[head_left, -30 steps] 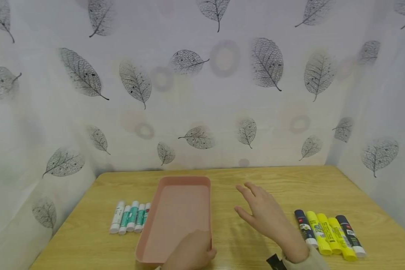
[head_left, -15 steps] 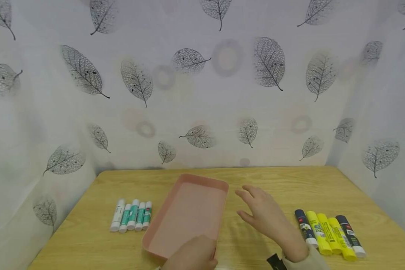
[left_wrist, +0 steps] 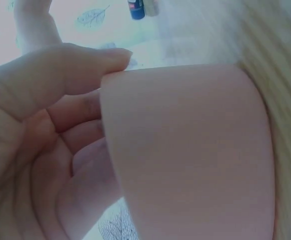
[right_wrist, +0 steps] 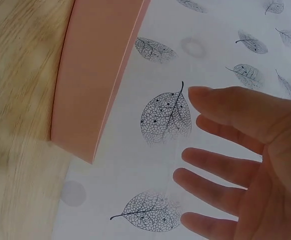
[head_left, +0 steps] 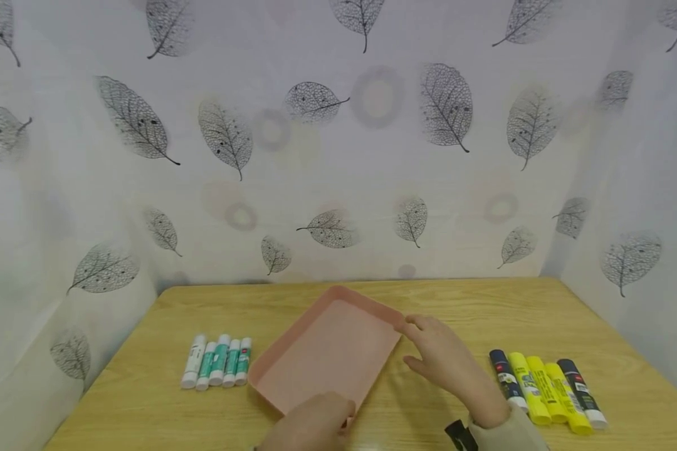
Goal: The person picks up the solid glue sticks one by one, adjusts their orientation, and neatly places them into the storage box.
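A shallow pink rectangular tray sits at an angle in the middle of the wooden table. My left hand grips its near edge; in the left wrist view the thumb lies along the rim of the wall, with fingers curled at the other side. Beside the far right corner is my right hand, palm turned inward and fingers loosely extended. The right wrist view shows a gap between those fingers and the tray wall.
To the left of the tray, several white-and-green glue sticks lie in a row. Several yellow glue sticks and dark blue ones lie at the right, near my right forearm. A leaf-patterned curtain stands behind the table.
The tray has turned clockwise, its far end swinging right to my right hand, while my left hand keeps its grip on the near edge. My right hand has barely moved.
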{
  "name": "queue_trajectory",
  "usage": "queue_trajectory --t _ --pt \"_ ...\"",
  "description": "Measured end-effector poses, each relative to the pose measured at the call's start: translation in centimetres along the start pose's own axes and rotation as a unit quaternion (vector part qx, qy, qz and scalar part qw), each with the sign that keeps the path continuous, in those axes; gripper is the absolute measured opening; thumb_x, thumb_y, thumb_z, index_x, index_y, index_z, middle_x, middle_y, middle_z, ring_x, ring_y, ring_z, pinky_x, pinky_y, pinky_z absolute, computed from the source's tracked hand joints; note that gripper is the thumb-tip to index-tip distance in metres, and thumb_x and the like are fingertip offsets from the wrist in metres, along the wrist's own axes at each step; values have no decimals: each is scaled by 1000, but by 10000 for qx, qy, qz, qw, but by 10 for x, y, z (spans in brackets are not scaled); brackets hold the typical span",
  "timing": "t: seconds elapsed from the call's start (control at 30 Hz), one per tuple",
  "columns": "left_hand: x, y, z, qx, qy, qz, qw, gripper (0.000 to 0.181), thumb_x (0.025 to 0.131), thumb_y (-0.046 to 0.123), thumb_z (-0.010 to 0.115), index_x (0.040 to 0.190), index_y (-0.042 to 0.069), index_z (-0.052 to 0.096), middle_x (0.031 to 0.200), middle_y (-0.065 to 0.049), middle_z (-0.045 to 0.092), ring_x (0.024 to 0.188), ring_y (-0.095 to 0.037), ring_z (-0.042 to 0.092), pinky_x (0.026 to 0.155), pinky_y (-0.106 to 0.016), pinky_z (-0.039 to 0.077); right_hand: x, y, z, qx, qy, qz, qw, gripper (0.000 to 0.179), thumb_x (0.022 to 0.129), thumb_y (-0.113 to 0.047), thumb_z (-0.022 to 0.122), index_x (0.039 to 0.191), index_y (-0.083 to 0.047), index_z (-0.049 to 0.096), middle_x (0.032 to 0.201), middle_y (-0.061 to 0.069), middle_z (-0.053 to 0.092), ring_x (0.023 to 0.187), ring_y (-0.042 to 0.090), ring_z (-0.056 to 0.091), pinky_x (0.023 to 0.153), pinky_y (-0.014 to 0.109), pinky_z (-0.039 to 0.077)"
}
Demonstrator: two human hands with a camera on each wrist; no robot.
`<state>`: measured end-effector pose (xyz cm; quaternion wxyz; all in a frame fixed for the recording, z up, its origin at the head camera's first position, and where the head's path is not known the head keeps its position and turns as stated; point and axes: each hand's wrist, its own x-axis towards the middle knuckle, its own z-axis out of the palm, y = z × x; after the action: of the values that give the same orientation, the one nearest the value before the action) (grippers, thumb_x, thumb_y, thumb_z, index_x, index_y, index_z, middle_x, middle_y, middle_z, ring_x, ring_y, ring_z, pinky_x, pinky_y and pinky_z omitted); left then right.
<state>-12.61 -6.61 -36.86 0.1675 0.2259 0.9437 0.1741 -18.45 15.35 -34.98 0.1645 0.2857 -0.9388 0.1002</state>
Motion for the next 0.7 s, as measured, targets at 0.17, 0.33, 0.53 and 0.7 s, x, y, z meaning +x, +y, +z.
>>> queue_trajectory --t 0.17,0.33,0.53,0.7 --pt "-3 -9 -7 121 -106 182 9997 16 82 12 60 69 19 53 61 11 45 54 -5 40 49 -22 37 3 2 3 144 -441 152 9988 43 66 -13 76 106 -7 62 109 13 56 99 31 52 85 44 42" --pt "-5 -22 -13 193 -156 468 9986 11 84 15 59 74 20 58 66 15 48 58 -1 43 53 -20 40 5 0 3 252 -959 43 9951 41 66 -9 75 104 -6 63 109 13 57 98 31 53 84 44 43" --pt "-5 -36 -20 226 -123 695 9973 8 83 13 60 78 19 62 70 16 51 64 0 46 57 -20 43 3 -2 6 294 -1314 -161 9908 32 66 -4 73 97 -7 65 98 5 61 87 23 58 74 36 48" --pt "-5 -43 -25 172 -84 911 9957 6 81 11 62 76 15 64 69 14 53 64 -1 47 58 -20 43 0 -4 9 443 -1591 -156 9861 25 68 0 69 92 -7 66 90 3 63 83 19 59 70 32 49"
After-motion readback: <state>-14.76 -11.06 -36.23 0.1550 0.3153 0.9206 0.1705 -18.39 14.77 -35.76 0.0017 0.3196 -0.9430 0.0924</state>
